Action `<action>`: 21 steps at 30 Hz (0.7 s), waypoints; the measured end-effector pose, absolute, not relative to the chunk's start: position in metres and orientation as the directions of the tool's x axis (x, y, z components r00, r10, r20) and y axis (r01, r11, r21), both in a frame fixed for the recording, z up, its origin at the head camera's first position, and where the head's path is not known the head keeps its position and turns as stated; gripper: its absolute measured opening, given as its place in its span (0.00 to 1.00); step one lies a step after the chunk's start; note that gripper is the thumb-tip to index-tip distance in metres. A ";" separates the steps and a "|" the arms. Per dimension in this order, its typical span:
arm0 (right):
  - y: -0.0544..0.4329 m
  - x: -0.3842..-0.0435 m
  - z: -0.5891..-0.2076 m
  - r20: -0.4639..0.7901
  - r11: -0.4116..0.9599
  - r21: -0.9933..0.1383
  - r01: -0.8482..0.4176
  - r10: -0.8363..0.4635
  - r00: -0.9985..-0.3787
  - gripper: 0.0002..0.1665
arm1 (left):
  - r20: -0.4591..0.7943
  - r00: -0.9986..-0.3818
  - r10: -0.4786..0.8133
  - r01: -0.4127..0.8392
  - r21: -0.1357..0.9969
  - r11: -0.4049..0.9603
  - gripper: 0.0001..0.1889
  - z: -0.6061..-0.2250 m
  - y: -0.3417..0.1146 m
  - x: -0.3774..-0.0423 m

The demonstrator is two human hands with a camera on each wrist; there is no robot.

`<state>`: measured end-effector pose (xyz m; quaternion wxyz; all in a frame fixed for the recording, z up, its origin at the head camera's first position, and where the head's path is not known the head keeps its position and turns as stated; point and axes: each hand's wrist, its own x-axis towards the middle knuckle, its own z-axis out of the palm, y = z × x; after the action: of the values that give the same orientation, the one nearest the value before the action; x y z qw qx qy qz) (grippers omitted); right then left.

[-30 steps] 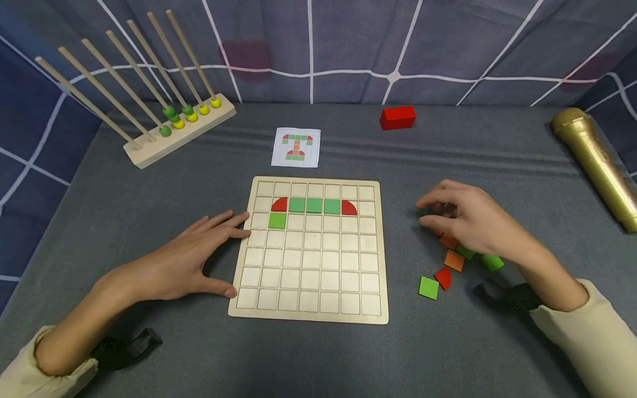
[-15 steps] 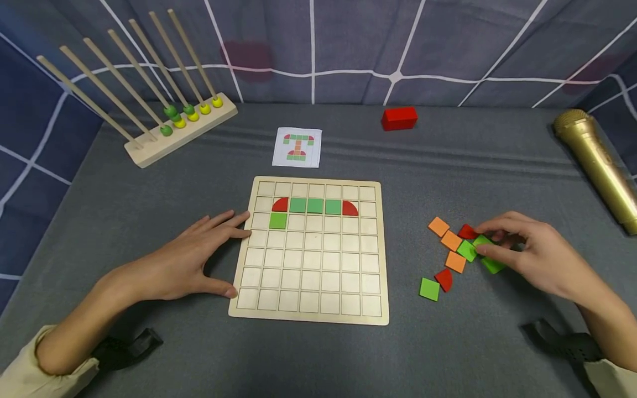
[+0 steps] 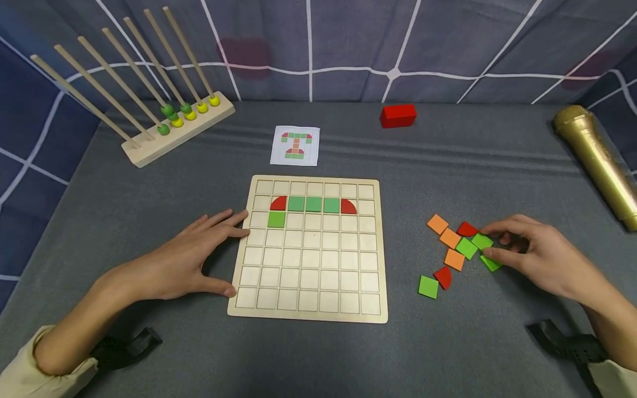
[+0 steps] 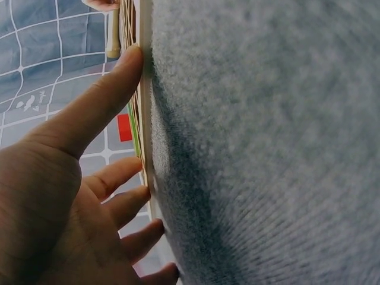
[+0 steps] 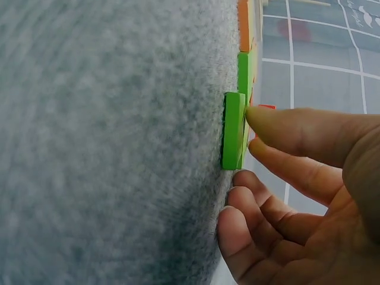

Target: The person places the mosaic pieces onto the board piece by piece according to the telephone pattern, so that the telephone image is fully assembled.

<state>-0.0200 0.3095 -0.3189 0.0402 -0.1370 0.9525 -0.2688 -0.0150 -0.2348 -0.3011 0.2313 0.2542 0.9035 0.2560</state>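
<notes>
My left hand [image 3: 184, 262] rests spread along the left edge of a wooden grid board [image 3: 308, 304], its thumb and fingertips touching the rim. On the board lie a red quarter-round tile [image 3: 278, 203], a row of green square tiles [image 3: 313, 204], another red quarter-round [image 3: 348, 207] and a lighter green square [image 3: 276, 219]. Right of the board, my right hand [image 3: 537, 254] pinches a green square tile [image 3: 481, 241] between thumb and index finger, low at the table. Orange tiles [image 3: 450, 238], red quarter-rounds [image 3: 443, 277] and other green tiles [image 3: 428, 287] lie around it.
A pattern card [image 3: 295, 145] lies behind the board. At the back left stands a pegged wooden rack [image 3: 179, 138] with green and yellow beads. A red block [image 3: 398, 116] and a gold microphone [image 3: 594, 160] lie toward the back and right. A gridded cloth hangs behind.
My right hand has drawn back to the right across the loose pile, uncovering orange and red tiles, and then closed in on a green square. My left hand stays on the board.
</notes>
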 end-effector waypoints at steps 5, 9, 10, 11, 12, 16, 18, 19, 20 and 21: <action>0.308 -0.021 -0.319 0.019 0.813 -0.513 -0.277 -0.312 -0.950 0.17 | -0.287 -0.765 0.576 0.342 0.578 0.741 0.50 -0.301 -0.235 -0.015; 0.308 -0.022 -0.319 0.023 0.809 -0.515 -0.283 -0.317 -0.948 0.19 | -0.284 -0.766 0.577 0.345 0.576 0.741 0.50 -0.301 -0.236 -0.014; 0.308 -0.022 -0.319 0.026 0.807 -0.515 -0.288 -0.321 -0.947 0.19 | -0.283 -0.766 0.577 0.344 0.578 0.740 0.50 -0.301 -0.236 -0.014; 0.308 -0.023 -0.320 0.033 0.805 -0.514 -0.298 -0.328 -0.944 0.20 | -0.282 -0.766 0.577 0.345 0.578 0.740 0.50 -0.301 -0.236 -0.014; 0.308 -0.023 -0.320 0.039 0.804 -0.508 -0.309 -0.337 -0.941 0.20 | -0.281 -0.766 0.577 0.346 0.577 0.740 0.50 -0.301 -0.236 -0.014; 0.308 -0.025 -0.319 0.057 0.810 -0.477 -0.342 -0.360 -0.931 0.22 | -0.283 -0.766 0.577 0.344 0.578 0.740 0.50 -0.301 -0.235 -0.015; 0.308 -0.025 -0.318 0.060 0.817 -0.459 -0.348 -0.363 -0.930 0.22 | -0.285 -0.766 0.575 0.342 0.577 0.742 0.50 -0.301 -0.235 -0.015; 0.308 -0.025 -0.317 0.061 0.819 -0.455 -0.349 -0.362 -0.930 0.23 | -0.287 -0.766 0.575 0.341 0.578 0.742 0.50 -0.301 -0.235 -0.015; 0.308 -0.025 -0.317 0.063 0.822 -0.449 -0.350 -0.362 -0.930 0.23 | -0.288 -0.766 0.574 0.339 0.578 0.742 0.50 -0.301 -0.235 -0.015; 0.307 -0.025 -0.317 0.065 0.827 -0.441 -0.349 -0.359 -0.931 0.23 | -0.289 -0.767 0.573 0.338 0.578 0.743 0.50 -0.301 -0.235 -0.015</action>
<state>-0.0254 0.3074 -0.3167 0.0105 -0.1853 0.9556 -0.2288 -0.0150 -0.2347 -0.3008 0.2309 0.2519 0.9046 0.2550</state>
